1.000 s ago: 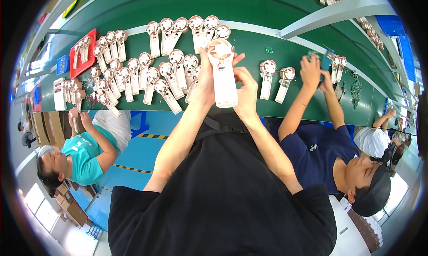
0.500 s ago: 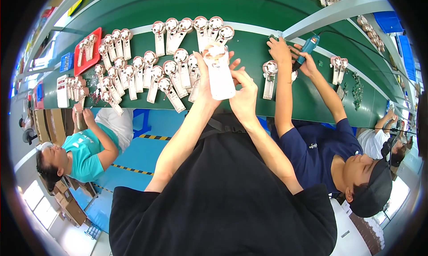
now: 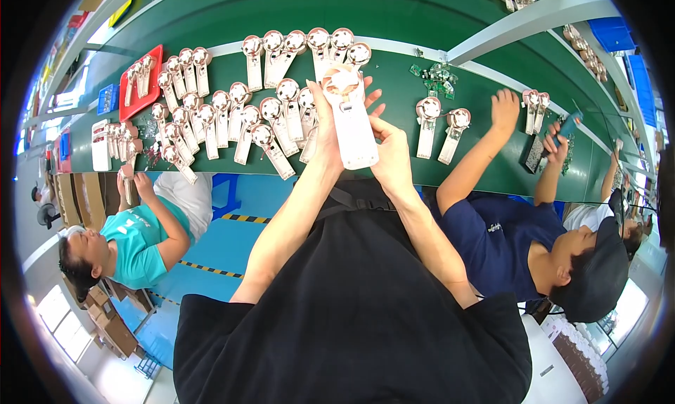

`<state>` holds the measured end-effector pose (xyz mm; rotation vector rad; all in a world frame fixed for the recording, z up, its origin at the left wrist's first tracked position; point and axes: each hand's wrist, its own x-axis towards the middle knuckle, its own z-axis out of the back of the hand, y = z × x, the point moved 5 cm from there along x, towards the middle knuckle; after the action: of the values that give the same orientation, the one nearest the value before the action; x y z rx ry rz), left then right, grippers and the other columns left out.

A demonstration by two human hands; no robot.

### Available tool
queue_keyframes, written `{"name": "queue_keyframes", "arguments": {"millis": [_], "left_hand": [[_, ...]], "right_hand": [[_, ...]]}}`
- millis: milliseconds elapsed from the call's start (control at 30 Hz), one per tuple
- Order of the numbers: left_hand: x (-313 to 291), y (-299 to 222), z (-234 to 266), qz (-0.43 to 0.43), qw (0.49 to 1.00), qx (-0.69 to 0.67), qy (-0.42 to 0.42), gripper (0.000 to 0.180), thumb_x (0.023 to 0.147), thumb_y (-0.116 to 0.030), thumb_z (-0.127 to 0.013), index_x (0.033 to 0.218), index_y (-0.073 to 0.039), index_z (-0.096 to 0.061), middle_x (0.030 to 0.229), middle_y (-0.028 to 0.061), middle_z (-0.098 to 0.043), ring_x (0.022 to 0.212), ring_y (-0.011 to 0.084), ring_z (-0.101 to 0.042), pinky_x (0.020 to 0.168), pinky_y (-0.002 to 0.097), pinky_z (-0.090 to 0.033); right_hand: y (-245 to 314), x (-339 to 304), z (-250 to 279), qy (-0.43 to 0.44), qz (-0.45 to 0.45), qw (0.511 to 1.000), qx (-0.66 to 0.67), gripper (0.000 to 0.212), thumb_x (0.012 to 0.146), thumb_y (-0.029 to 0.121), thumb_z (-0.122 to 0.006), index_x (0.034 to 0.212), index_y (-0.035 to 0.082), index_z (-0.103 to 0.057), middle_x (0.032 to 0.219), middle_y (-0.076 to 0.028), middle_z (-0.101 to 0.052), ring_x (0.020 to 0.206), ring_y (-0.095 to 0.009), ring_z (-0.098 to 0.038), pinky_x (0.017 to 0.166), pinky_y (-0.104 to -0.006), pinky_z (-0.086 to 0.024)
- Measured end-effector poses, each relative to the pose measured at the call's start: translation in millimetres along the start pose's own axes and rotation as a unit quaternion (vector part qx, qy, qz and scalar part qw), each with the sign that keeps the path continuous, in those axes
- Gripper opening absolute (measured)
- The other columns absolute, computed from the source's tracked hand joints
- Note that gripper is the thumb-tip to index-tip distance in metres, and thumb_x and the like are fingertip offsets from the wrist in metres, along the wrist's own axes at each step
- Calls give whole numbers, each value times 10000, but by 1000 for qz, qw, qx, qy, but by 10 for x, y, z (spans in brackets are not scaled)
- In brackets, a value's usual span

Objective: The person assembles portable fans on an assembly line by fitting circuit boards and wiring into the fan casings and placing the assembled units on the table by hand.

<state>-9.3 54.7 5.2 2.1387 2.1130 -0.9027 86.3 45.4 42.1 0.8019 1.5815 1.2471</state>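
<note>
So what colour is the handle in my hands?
The handle is white, best in head view.

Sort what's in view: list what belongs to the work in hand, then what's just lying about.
Belongs to the work:
held white device
matching devices on the green table

Apparently just lying about, untouched by this person:
heap of green circuit boards
small blue bin

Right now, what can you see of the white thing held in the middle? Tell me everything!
The white unit looks plastic, like a handheld fan: round head with coppery patches, small dark slot below, long handle. Its head points away from the person, leaning slightly left, at the green table. The left hand grips its left side, the right hand its lower right.
</note>
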Motion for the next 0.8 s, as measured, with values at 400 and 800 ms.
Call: {"name": "queue_keyframes", "arguments": {"millis": [400, 800], "left_hand": [[-19, -12, -55, -10, 999, 50, 7, 780, 907, -736, -239, 1303, -104, -466, 1178, 112, -610, 1070, 258, -606, 922, 407, -504], [-60, 124, -95, 52, 996, 39, -63, 739, 946, -693, -284, 1196, -48, -545, 1052, 84, -634, 992, 173, -595, 743, 312, -467]], "right_hand": [[-12, 3, 51, -57, 26, 998, 31, 213, 848, 52, -649, 1031, -54, -674, 843, -49, -694, 779, -92, -613, 755, -270, -498], [57, 142, 93, -94, 13, 981, 171, 158, 907, 54, -643, 1031, -36, -604, 885, -92, -701, 752, -102, -611, 713, -232, -486]]}}
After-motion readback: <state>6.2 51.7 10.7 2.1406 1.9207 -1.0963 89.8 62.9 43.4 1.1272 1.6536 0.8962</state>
